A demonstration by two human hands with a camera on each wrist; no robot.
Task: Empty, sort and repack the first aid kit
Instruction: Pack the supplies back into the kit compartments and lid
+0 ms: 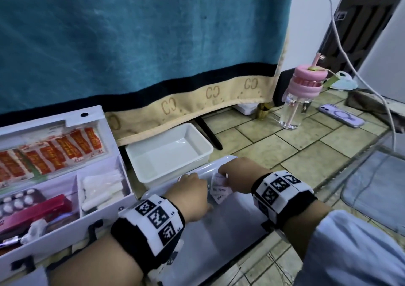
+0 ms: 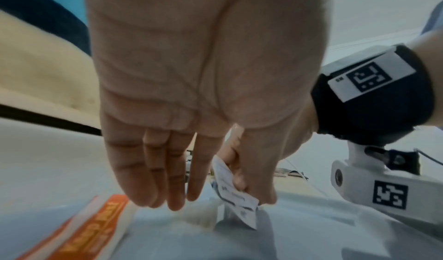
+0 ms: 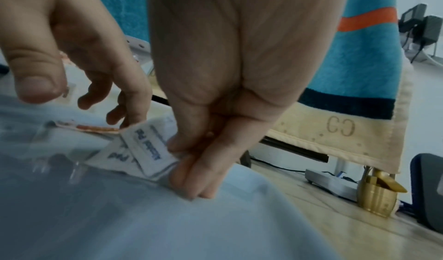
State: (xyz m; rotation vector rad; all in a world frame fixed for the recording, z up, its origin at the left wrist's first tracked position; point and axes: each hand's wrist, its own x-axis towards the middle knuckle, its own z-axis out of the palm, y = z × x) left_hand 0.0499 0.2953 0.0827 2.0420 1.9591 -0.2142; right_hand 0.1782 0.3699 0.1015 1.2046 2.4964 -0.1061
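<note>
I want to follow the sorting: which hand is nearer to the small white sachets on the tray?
Right. The right hand pinches the small white sachets; the left hand hovers just beside them over the tray, fingers relaxed.

Sachets (image 1: 219, 189): matt printed paper, creased. Tray (image 1: 219, 237): smooth white plastic, semi-gloss. Tub (image 1: 168, 152): glossy white plastic. Kit box (image 1: 65, 226): smooth white plastic. Towel (image 1: 131, 44): rough terry cloth. Bottle (image 1: 293, 110): clear glossy plastic, pink matt lid. Floor (image 1: 285, 145): glazed tile. Wristbands (image 1: 153, 222): black fabric.

White sachets (image 1: 219, 189) on grey tray (image 1: 230, 226)
</note>
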